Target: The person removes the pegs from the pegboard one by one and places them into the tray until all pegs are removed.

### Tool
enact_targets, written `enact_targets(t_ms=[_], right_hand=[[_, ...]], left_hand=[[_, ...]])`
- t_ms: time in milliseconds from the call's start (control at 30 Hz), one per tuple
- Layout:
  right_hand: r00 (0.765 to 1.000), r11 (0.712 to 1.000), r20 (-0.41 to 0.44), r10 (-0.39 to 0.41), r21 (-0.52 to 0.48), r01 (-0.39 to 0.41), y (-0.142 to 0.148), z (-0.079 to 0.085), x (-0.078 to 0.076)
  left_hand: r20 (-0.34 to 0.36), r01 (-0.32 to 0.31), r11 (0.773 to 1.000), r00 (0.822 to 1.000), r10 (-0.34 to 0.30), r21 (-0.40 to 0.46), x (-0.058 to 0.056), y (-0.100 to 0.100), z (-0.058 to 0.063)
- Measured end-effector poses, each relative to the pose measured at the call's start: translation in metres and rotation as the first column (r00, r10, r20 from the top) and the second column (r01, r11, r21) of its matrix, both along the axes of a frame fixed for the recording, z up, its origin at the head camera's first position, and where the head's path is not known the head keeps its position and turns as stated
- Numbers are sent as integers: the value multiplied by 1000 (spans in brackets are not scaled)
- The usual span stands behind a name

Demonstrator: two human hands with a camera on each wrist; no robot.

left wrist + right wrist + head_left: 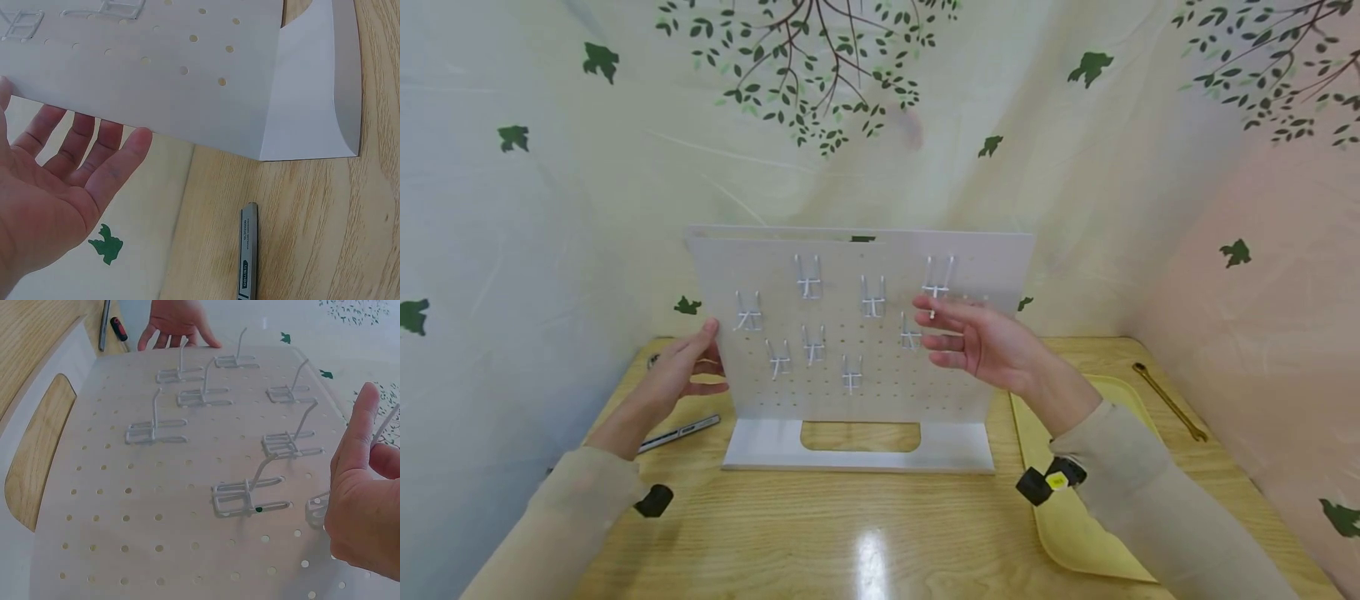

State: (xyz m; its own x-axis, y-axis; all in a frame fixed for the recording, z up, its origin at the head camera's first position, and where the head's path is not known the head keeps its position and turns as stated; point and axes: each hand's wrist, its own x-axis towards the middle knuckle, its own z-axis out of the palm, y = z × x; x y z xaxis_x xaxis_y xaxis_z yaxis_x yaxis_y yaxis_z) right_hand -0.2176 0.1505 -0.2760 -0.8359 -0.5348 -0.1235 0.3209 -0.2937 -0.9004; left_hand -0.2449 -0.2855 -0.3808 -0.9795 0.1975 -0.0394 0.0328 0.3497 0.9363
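A white pegboard [790, 396] stands upright on its base, with several white wire double hooks [872, 298] hung across its face. My left hand [53, 187] holds the board's left side edge, thumb at the front face and fingertips at the edge. At the upper right of the board, my right hand [981, 342] is beside a wire hook [936, 287], its fingers loosely extended around the prong. In the right wrist view, that prong [385, 424] shows beside the right index finger, and the hand hides part of the hook's frame.
A yellow tray [1093, 546] lies on the wooden table under the right forearm. Right of it is a brass-coloured wrench [1168, 402]. Left of the board lie a slim grey labelled tool [248, 253] and a tool with a red and black handle [119, 329]. Leaf-patterned curtains surround the table.
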Motion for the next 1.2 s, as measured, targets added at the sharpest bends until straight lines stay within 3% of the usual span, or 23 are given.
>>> enact_targets(t_ms=[433, 667, 833, 1000, 1200], right_hand=[[1000, 1000, -14, -14, 10, 14, 1, 2, 3], [996, 998, -85, 7, 65, -1, 7, 2, 6], [987, 989, -158, -12, 140, 35, 17, -1, 8], [962, 962, -267, -53, 244, 120, 31, -1, 13], [899, 887, -430, -85, 378, 264, 49, -1, 22]], left_hand=[[-4, 3, 1000, 1000, -3, -8, -2, 0, 0], [-5, 6, 1000, 1000, -6, -6, -2, 0, 1], [-4, 6, 1000, 1000, -6, -3, -2, 0, 0], [-3, 4, 1000, 1000, -4, -3, -3, -1, 0], [-4, 6, 1000, 1000, -6, -3, -3, -1, 0]])
